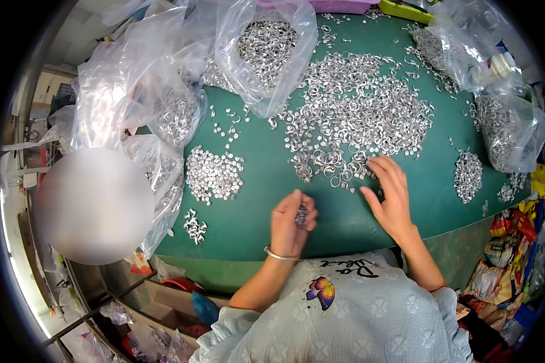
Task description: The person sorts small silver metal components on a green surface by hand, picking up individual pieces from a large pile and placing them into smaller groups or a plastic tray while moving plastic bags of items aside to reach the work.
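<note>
My left hand (pixel 290 222), with a bangle on its wrist, is curled around a clump of small silver metal pieces (pixel 301 215) just above the green table. Their exact kind is too small to make out. To its right, my right hand (pixel 391 195) has its thumb apart from the fingers. Its fingertips reach the near edge of a wide pile of small silver metal rings and fittings (pixel 363 109); any piece under them is hidden. Left of my left hand lies a smaller heap of flower-like silver pieces (pixel 214 174), with a few curved silver pieces (pixel 194 227) nearer me.
A clear plastic bag (pixel 266 57) full of silver pieces stands at the back. More filled bags line the left side (pixel 175 115) and the right side (pixel 502 130). A small silver heap (pixel 468 175) sits at the right. Purple (pixel 345 6) and yellow-green trays (pixel 406 11) stand at the far edge.
</note>
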The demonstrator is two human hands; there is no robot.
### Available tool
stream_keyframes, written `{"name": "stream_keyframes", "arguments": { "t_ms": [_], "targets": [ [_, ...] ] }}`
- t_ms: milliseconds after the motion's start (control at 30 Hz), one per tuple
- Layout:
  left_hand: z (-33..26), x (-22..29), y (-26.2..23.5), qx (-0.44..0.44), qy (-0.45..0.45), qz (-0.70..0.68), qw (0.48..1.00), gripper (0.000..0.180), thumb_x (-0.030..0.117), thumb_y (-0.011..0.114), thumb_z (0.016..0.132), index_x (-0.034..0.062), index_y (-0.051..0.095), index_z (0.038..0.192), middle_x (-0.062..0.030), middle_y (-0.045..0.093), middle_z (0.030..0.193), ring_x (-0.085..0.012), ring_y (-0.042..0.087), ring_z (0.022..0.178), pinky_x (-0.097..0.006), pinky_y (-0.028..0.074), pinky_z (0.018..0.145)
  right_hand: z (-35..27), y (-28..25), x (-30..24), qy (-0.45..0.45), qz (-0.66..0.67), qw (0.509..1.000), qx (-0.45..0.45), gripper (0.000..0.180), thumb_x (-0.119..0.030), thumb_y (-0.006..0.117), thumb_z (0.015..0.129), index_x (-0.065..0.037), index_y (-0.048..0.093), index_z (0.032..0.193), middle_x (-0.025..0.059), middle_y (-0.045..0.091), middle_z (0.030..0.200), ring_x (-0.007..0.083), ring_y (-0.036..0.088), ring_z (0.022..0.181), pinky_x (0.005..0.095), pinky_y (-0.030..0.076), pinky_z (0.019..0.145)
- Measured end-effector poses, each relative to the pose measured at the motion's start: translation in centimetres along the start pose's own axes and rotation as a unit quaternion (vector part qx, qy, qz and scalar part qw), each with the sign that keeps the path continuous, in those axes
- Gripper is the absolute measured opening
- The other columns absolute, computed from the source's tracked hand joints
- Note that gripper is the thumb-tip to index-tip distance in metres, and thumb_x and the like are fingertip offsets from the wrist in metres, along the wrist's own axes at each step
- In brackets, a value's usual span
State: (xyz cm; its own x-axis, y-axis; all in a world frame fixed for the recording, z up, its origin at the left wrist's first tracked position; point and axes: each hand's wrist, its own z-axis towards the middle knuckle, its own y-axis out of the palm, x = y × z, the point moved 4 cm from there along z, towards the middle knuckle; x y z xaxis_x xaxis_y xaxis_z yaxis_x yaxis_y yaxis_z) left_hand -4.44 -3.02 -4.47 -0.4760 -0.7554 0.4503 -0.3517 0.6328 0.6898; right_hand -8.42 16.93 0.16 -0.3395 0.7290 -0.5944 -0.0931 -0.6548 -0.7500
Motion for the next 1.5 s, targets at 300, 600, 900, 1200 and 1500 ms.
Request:
{"name": "stream_keyframes", "arguments": {
  "t_ms": [300,600,900,1200,1500],
  "targets": [
    [-1.2,4.4,-1.7,0.138,0.42,0.73,0.521,0.019,0.003,0.065,0.075,0.0053,0.061,0.094,-0.0084,0.051,0.09,-0.0263,0.048,0.086,-0.04,0.036,0.079,3.3,7.4,-4.9,-0.222,-0.078,0.962,-0.139,0.044,-0.029,0.067,0.074,-0.011,0.056,0.113,0.0087,0.044,0.13,0.0308,0.035,0.125,0.0495,0.027,0.103],
    [-2.4,5.1,-0.8,0.113,0.421,0.771,0.465,0.03,0.008,0.067,0.075,0.0055,0.057,0.103,-0.01,0.051,0.104,-0.0273,0.048,0.096,-0.041,0.033,0.089,2.1,3.0,1.4,-0.175,-0.095,0.978,-0.055,0.021,-0.003,0.062,0.073,-0.006,0.056,0.093,0.0093,0.052,0.114,0.0274,0.048,0.114,0.0464,0.033,0.097],
    [3.9,6.3,2.5,0.026,0.398,0.784,0.476,0.024,0.004,0.063,0.076,0.0022,0.055,0.099,-0.0115,0.052,0.098,-0.0293,0.051,0.092,-0.037,0.04,0.076,2.7,0.6,1.3,-0.007,-0.132,0.99,0.057,0.026,0.005,0.056,0.067,-0.006,0.054,0.091,0.0109,0.049,0.113,0.0317,0.041,0.116,0.0438,0.029,0.095],
    [5.1,7.4,3.5,0.023,0.465,0.717,0.52,0.019,-0.004,0.056,0.077,0.001,0.057,0.096,-0.0124,0.053,0.092,-0.0311,0.053,0.085,-0.038,0.044,0.074,5.3,6.6,-1.7,-0.107,-0.183,0.975,-0.057,0.013,-0.007,0.059,0.075,-0.006,0.06,0.088,0.0057,0.053,0.086,0.0223,0.048,0.089,0.0403,0.033,0.083],
    [6.6,6.7,3.8,-0.022,0.44,0.778,0.447,0.022,0.004,0.061,0.076,0.0063,0.059,0.098,-0.008,0.052,0.095,-0.026,0.05,0.088,-0.036,0.04,0.073,4.3,2.8,-1.5,-0.046,-0.093,0.995,0.006,0.016,-0.004,0.063,0.074,-0.004,0.06,0.09,0.0057,0.054,0.095,0.0236,0.049,0.092,0.0395,0.033,0.083]
  ]
}}
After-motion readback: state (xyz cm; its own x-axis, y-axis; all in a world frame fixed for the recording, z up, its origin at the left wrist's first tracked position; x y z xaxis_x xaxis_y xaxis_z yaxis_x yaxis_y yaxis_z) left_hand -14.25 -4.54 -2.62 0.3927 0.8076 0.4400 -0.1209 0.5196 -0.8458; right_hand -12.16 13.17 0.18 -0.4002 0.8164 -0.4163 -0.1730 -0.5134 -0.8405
